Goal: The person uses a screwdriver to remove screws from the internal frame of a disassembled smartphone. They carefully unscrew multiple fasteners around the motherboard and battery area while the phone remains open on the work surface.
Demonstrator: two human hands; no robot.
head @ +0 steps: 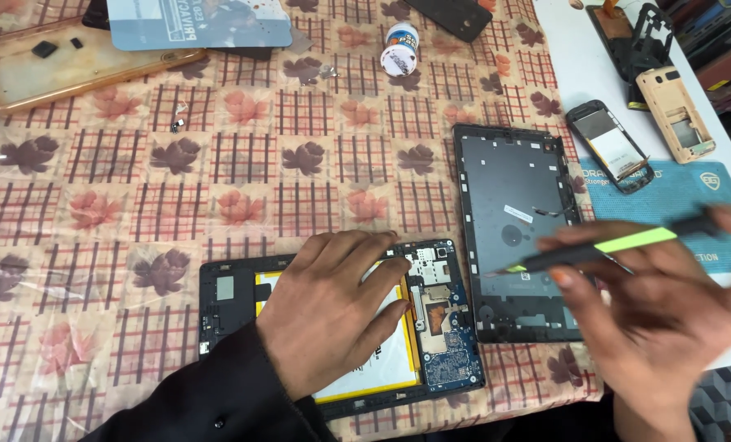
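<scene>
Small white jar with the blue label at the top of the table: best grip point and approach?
Grip the small white round jar across its curved sides, coming from above. It appears to lie tipped on the patterned tablecloth, lid towards the camera, with bare cloth either side. Both the left hand and right hand are occupied.

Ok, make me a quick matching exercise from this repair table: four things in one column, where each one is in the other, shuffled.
Things:
1. opened tablet
2. black back cover
3. small white jar
4. black and green tool

Places:
A. top centre of the cloth
B. held in the right hand
C. under the left hand
D. lying right of the opened tablet

Pairs: 1-C, 2-D, 3-A, 4-B
</scene>
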